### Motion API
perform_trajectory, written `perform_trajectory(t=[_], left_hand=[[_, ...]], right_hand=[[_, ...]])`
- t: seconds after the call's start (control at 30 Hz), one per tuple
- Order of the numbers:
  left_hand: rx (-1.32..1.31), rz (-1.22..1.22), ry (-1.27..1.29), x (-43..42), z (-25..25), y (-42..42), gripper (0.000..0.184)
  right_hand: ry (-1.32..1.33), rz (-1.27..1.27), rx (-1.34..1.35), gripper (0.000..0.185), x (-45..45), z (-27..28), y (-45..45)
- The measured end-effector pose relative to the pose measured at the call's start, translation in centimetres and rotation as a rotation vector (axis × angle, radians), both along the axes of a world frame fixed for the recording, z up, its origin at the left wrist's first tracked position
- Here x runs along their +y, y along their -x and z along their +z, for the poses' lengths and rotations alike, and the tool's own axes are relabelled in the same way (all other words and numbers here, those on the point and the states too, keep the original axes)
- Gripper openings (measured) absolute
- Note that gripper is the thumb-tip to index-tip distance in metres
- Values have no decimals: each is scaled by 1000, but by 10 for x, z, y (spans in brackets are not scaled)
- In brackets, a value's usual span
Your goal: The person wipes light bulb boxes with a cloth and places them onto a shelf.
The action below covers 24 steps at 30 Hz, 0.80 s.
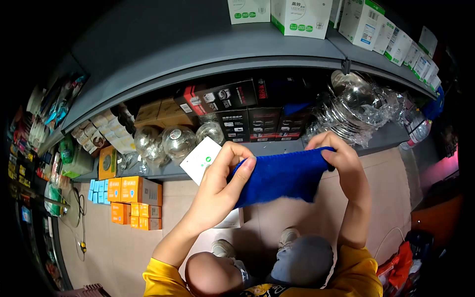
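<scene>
A blue cloth (282,177) hangs stretched between my two hands, its stitched upper edge running nearly level. My left hand (231,173) pinches the cloth's left end between thumb and fingers. At the right end, my right hand (339,152) grips the upper corner. Just behind my left hand is a white box (200,157) with a green mark, partly covered by that hand. Another pale box (230,219) is on the floor below the cloth, mostly hidden by my left hand and the cloth.
A grey shelf (198,47) carries white-and-green boxes (302,17). Beneath it are black boxes (235,123), wrapped metal bowls (178,142) and plastic-wrapped metal lids (341,111). Orange boxes (141,190) stand on the floor (114,252) at the left. A red bag (398,267) lies at lower right.
</scene>
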<state>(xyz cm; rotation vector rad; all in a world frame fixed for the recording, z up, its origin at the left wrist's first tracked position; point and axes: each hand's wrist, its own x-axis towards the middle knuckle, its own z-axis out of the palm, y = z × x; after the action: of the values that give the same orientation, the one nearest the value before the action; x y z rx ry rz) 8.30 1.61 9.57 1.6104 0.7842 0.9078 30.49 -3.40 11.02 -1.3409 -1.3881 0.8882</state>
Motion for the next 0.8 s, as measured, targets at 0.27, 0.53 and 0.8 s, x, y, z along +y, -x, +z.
perform_trajectory(t=[0.27,0.53,0.8], left_hand=[[-736,-535,615,20,-1,5,17],[-1048,-537,1204,-18,-51,8,69],[-747,-241,973,-3,-25,24,44]], right_hand=[[111,359,408,14,5,6,-20],[367,168,1306,33,13,-29,4],[290,282,905,65,-5,-64,20]])
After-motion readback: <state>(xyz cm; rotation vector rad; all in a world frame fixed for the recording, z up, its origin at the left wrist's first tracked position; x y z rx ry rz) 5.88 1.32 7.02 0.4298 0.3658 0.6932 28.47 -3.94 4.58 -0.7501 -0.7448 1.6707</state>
